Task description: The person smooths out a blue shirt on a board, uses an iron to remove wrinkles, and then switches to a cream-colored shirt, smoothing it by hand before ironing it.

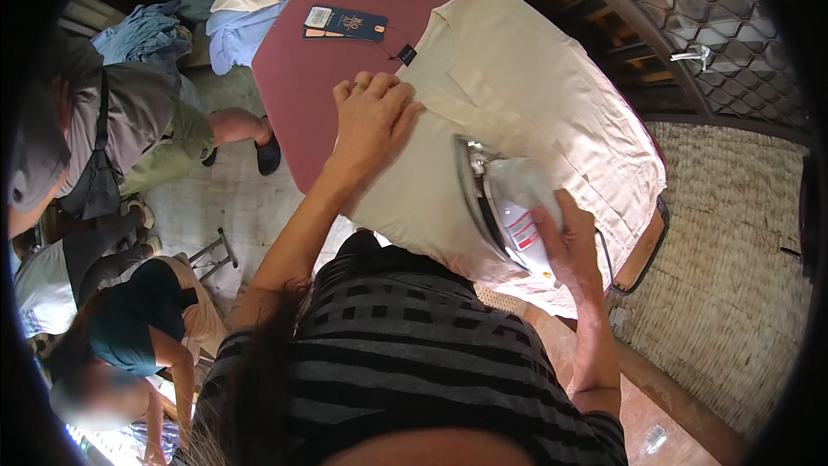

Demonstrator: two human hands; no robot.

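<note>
A cream shirt (552, 78) lies spread over a dark red ironing board (293, 86). In my right hand (573, 246) is a white steam iron (509, 207), its metal soleplate edge showing on the left side; motion smears it a little. The iron is over the right part of the shirt; whether it presses flat I cannot tell. My left hand (375, 112) rests on the shirt's left edge near the neckline, fingers bent, and what is under them is hidden. Dark blue hang tags (349, 23) lie on the board, joined by a cord to the neck label (405, 55).
Piled clothes (142, 34) lie at the far left, with a light blue garment (241, 39) by the board's far end. Two or more people stand or bend at left. A metal lattice gate (681, 26) is at far right, and a woven mat (716, 233) covers the right side.
</note>
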